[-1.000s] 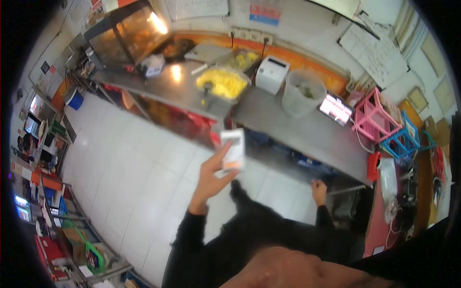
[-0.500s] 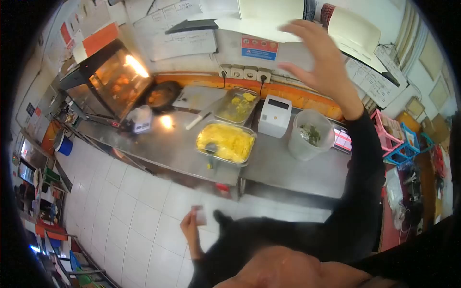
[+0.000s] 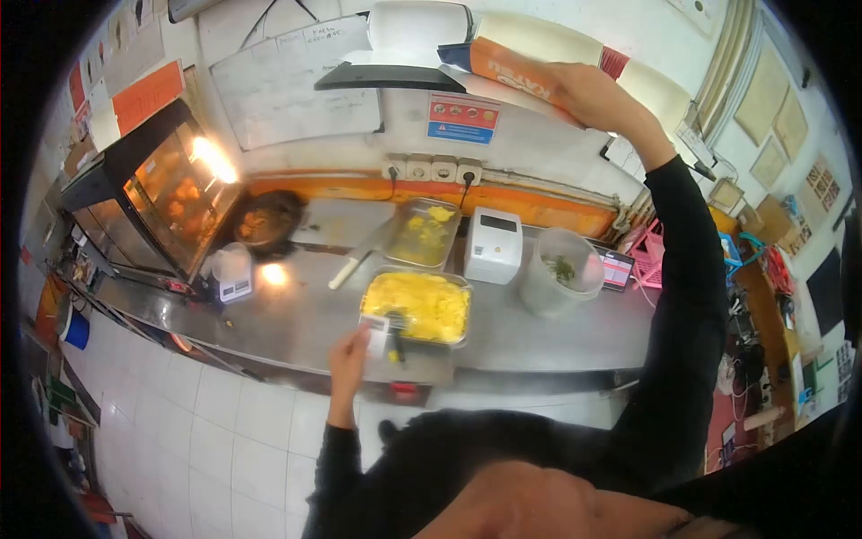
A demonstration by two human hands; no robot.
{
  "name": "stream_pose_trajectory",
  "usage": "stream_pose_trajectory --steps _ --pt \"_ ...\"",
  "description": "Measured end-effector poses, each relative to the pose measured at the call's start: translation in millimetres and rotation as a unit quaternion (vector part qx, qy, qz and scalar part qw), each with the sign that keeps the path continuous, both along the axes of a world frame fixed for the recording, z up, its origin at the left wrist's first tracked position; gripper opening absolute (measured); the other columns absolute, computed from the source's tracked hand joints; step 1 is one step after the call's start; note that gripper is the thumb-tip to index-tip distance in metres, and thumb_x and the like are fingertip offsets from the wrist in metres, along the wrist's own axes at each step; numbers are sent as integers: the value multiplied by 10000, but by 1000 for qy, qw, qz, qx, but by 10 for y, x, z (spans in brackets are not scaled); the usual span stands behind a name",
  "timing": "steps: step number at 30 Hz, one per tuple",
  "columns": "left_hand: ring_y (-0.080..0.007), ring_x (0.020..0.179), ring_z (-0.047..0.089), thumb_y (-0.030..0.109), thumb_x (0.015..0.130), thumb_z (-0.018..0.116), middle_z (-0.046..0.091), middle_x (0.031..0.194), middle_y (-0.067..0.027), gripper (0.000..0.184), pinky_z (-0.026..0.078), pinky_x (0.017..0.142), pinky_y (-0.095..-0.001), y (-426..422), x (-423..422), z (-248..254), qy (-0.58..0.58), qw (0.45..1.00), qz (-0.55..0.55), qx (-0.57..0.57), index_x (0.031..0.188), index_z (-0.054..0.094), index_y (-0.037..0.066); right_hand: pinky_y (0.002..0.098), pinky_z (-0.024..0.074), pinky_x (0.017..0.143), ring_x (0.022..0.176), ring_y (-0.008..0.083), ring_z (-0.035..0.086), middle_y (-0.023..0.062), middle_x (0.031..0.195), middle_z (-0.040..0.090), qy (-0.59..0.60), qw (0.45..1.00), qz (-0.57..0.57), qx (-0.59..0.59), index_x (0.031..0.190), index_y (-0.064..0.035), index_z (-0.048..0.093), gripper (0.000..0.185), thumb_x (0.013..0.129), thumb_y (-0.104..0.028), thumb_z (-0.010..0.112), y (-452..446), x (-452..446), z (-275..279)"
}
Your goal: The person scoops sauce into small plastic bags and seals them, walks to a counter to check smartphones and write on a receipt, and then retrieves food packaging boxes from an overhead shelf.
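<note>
My right hand [image 3: 597,94] is raised to the shelf, closed on the near end of an orange carton [image 3: 516,74] lettered KATSU, dark blue at its far end. White food boxes [image 3: 420,31] stand on the shelf behind it. Lower down, my left hand [image 3: 348,361] pinches a small white paper slip [image 3: 377,337] in front of the metal tray of yellow food [image 3: 417,304], a shredded or scrambled kind. A dark-handled utensil [image 3: 400,346] leans at that tray's front edge. Whether my right fingers grip one carton or several layers is hidden.
The steel counter [image 3: 489,337] carries a second tray [image 3: 422,232] with yellow bits, a white-handled knife [image 3: 346,269], a white label printer [image 3: 494,245], a clear tub [image 3: 561,274] with greens and a tablet [image 3: 617,269]. A lit food warmer [image 3: 166,193] and dark pan [image 3: 267,220] stand left.
My right hand, open and empty before, now grips the orange carton at the shelf. My left hand has risen with the slip from over the floor to the counter's edge. The view has shifted.
</note>
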State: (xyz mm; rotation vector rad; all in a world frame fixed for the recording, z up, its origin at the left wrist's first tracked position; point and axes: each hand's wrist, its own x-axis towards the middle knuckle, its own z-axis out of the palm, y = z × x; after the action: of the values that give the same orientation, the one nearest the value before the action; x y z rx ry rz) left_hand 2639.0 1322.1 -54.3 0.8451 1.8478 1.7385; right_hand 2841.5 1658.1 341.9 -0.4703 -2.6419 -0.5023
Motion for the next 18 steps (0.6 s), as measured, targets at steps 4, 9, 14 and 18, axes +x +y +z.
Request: stream_pose_trajectory --steps 4,9,14,18 --pt "-119 978 603 204 927 607 678 1091 -90 311 459 858 -252 459 -29 435 36 993 -90 61 1156 653 -1 426 497 757 861 336 620 116 967 673 -52 990 -11 130 1234 -222 610 385 855 -167 576 -144 -44 -177" --pt "-132 865 639 190 886 645 697 1035 -100 303 500 762 -265 1027 190 1503 215 943 -168 191 1163 664 68 404 520 785 837 305 665 125 906 703 -7 997 9 73 1112 -194 698 324 792 -159 667 21 -135 -69" --pt "-305 981 620 258 831 659 661 1063 -168 338 495 846 -380 2051 555 2537 511 772 -60 373 1105 669 61 336 519 800 842 289 675 175 981 688 33 993 66 -95 1053 -108 721 297 774 -69 626 287 -159 227" --pt "-296 1007 614 317 803 669 672 1059 -139 331 486 875 -391 2880 549 2830 612 698 -11 372 1058 697 108 371 527 770 834 313 669 158 925 695 36 998 33 49 1058 -160 722 311 768 -95 629 249 -206 117"
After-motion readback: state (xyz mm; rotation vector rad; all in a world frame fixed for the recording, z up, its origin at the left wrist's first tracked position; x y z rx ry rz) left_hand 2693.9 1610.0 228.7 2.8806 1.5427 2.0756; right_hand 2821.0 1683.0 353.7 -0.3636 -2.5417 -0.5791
